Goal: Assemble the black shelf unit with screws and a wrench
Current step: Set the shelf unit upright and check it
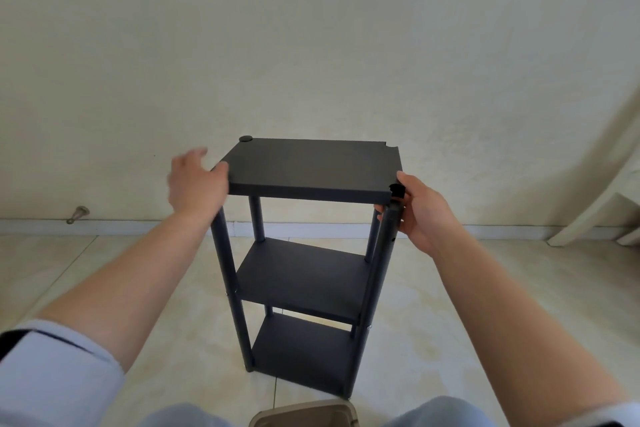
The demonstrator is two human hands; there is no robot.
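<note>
Right hand pinches a small black cap at the shelf unit's near right corner, just over the post; left hand, blurred, fingers fairly straight, touches the top board's far side. A tilted cap could jam or drop

The shelf unit stands on the floor directly before you, with the wall behind it. Your left hand is at its top-left corner, your right hand at the top-right post.
</note>
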